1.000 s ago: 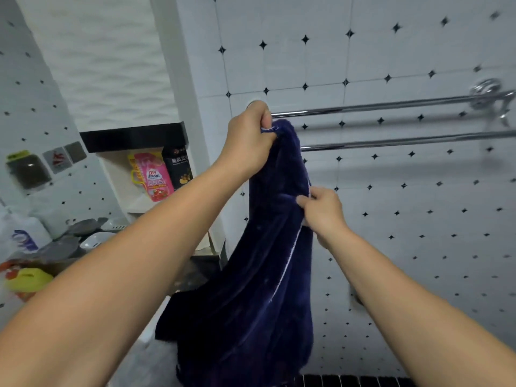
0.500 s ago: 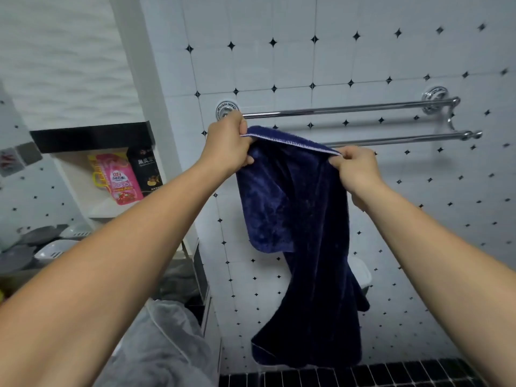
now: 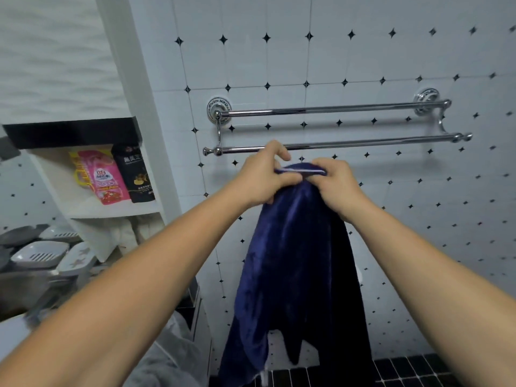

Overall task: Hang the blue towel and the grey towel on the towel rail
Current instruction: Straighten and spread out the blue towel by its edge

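Left hand [image 3: 264,175] and right hand [image 3: 333,184], held close together, each grip the bunched top edge of the dark blue plush towel [image 3: 293,269], which hangs below the double chrome towel rail [image 3: 349,145] (not yet draped).

Plush cloth w/ a soft velvety sheen = blue towel [image 3: 293,261], pale stitched hem; towel rail [image 3: 335,108] polished chrome metal, mirror-glossy; wall tiles [image 3: 363,205] smooth, glossy white ceramic; pink pouch [image 3: 107,177] & black pouch [image 3: 135,174] shiny plastic film; soap dishes [image 3: 39,255] matt grey plastic; grey towel [image 3: 164,358] matt, fuzzy cloth.
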`<move>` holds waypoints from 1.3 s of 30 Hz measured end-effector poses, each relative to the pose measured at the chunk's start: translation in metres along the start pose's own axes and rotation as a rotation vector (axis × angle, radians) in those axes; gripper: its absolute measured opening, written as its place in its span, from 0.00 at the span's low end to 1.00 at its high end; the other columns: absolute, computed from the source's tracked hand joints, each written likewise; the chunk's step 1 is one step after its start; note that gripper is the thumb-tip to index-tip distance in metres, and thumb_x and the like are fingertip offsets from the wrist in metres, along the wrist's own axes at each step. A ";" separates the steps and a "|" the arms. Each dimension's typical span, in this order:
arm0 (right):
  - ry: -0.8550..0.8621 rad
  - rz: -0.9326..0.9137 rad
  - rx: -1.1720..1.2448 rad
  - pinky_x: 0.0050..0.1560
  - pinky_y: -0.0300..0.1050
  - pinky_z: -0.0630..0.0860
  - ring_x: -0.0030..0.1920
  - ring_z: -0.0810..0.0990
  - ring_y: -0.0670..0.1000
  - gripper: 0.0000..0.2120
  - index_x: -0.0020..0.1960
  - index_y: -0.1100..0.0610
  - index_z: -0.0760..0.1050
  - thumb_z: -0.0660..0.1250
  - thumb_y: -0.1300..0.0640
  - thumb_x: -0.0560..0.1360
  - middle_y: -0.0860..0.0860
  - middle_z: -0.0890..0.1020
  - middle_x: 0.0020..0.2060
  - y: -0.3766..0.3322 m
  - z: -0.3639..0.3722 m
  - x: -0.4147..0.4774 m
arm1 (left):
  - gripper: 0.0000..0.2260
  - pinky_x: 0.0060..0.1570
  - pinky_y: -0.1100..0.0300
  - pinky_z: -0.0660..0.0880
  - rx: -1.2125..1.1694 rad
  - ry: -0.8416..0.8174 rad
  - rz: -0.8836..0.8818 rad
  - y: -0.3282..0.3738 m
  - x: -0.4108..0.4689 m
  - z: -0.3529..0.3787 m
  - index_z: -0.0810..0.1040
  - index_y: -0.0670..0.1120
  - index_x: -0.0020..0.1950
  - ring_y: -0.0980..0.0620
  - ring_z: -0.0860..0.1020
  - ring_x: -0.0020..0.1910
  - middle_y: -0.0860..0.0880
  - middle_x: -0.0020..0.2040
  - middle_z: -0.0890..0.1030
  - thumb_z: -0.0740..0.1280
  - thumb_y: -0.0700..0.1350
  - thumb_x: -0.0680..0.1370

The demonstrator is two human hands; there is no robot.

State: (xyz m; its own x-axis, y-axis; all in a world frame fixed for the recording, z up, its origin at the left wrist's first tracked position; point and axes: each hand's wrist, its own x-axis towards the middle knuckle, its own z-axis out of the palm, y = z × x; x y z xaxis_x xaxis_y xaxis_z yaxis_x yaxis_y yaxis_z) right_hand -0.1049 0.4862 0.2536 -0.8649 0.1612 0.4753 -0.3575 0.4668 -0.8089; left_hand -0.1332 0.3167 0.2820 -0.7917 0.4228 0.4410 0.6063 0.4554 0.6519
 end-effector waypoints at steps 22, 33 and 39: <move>-0.370 0.053 0.154 0.54 0.44 0.79 0.49 0.84 0.48 0.12 0.55 0.57 0.82 0.73 0.64 0.72 0.54 0.87 0.49 -0.002 0.010 -0.026 | 0.03 0.43 0.58 0.75 -0.315 -0.202 -0.041 -0.024 -0.017 0.004 0.82 0.45 0.41 0.54 0.79 0.38 0.45 0.39 0.83 0.73 0.42 0.74; -0.139 0.136 0.086 0.40 0.42 0.76 0.37 0.80 0.48 0.07 0.43 0.53 0.80 0.68 0.63 0.77 0.49 0.83 0.37 -0.004 -0.011 -0.010 | 0.02 0.39 0.58 0.81 -0.496 -0.022 -0.266 -0.059 -0.024 -0.039 0.80 0.41 0.43 0.50 0.79 0.34 0.49 0.34 0.82 0.72 0.36 0.73; -0.345 0.101 0.163 0.55 0.40 0.78 0.51 0.83 0.47 0.16 0.58 0.54 0.78 0.74 0.63 0.72 0.50 0.85 0.51 -0.027 0.003 -0.007 | 0.03 0.40 0.56 0.70 -0.200 -0.178 -0.016 -0.011 0.005 -0.022 0.80 0.41 0.41 0.50 0.73 0.37 0.43 0.37 0.77 0.70 0.37 0.75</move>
State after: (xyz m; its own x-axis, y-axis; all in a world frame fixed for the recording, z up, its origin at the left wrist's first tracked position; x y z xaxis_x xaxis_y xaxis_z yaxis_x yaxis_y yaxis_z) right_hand -0.0903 0.4704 0.2710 -0.9564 -0.1152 0.2683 -0.2913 0.3152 -0.9032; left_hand -0.1452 0.2971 0.2906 -0.7649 0.5560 0.3253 0.5526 0.3070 0.7748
